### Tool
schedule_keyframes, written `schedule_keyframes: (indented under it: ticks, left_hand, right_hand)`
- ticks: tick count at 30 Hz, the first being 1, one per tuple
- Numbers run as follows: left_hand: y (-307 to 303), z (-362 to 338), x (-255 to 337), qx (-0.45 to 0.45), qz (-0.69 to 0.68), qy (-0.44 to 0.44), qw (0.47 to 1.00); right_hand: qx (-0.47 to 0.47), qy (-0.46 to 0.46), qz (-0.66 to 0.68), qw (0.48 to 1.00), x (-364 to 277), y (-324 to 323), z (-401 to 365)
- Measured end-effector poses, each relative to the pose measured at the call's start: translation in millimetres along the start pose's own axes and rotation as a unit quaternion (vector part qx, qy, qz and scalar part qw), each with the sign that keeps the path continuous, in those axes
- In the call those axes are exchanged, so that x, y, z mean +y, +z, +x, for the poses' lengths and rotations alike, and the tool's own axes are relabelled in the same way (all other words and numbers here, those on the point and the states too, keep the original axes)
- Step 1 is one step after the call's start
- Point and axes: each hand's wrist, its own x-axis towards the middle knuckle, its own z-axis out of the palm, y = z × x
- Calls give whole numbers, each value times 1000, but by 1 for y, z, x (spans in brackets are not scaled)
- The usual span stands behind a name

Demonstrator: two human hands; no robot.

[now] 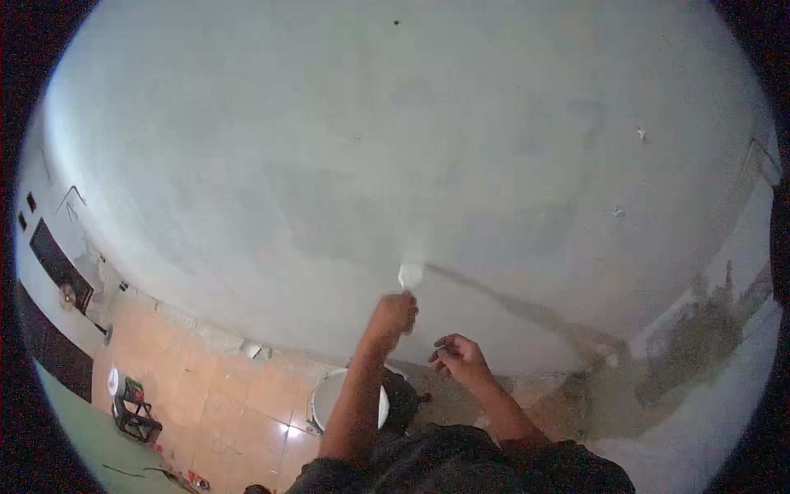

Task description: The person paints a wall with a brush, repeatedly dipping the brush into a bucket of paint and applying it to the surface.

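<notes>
My left hand [392,319] is closed in a fist around the lower end of a small white flat-headed tool [410,273]. The tool's broad head points up and lies against the pale wall [354,181]; its handle is hidden in my fingers. Lower and to the right, my right hand [462,360] hovers before the wall, fingers curled in with a small pale spot at the fingertips. I cannot tell what is in that pinch. Below my left forearm stands a white bucket [331,395], partly covered by the arm.
A dark rounded object [401,401] sits beside the bucket. Orange floor tiles [222,391] spread at the lower left, with a dark stool [136,416] and a standing fan [78,300]. Darker grey patches [691,346] mark the wall at right.
</notes>
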Motion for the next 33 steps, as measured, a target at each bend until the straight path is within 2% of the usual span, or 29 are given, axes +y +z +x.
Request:
schedule_keyframes:
  ticks: [1,2,3,5,7,8,10,14,16,18,20,23,25,26,29,30,32,33]
  left_hand:
    - [5,-4,35,9,-13,6,1000]
    - [5,-1,59,-16,41,43,998]
    - [4,3,84,-37,93,83,992]
    - [29,-27,155,-7,-36,49,998]
    - [35,-33,195,-31,-42,95,994]
    - [37,-43,214,-46,-46,75,995]
    - [37,-39,217,-53,-54,92,993]
    - [38,-53,187,-67,-63,100,991]
    - [36,-54,160,-114,-100,102,983]
    - [41,-62,135,-84,-49,77,992]
    - [43,-67,111,-87,-71,31,993]
    - [43,-55,62,-47,-39,23,998]
    - [38,-55,35,-44,96,91,990]
    - [39,-59,21,-43,98,88,990]
    - [46,-79,17,-38,-28,-22,999]
    - [44,-76,9,-39,-26,-23,999]
    - [32,-56,-18,15,150,107,983]
    - [24,-52,-21,12,179,103,978]
  right_hand:
    - [-11,-37,31,999,12,0,7]
    - [-21,-74,62,995,18,1,9]
    - [-22,-14,85,996,-9,5,0]
    - [-24,-3,84,996,-6,4,4]
    - [-34,16,81,996,-10,2,4]
    - [-35,18,81,996,-12,2,3]
    - [-42,7,78,996,-14,1,2]
    - [-36,7,96,995,1,1,0]
    - [-14,-37,92,995,2,3,-2]
    - [-7,-47,100,994,-3,4,-4]
    - [-4,-53,109,993,-7,4,-5]
    - [-27,-76,185,980,-12,6,1]
    - [-75,-109,250,959,-18,11,2]
    - [-76,-107,254,958,-23,16,1]
    - [-31,-116,261,958,-26,31,3]
    - [-35,-117,210,970,-16,29,9]
    - [-39,-113,158,980,-14,27,25]
    - [-32,-129,135,982,-19,30,26]
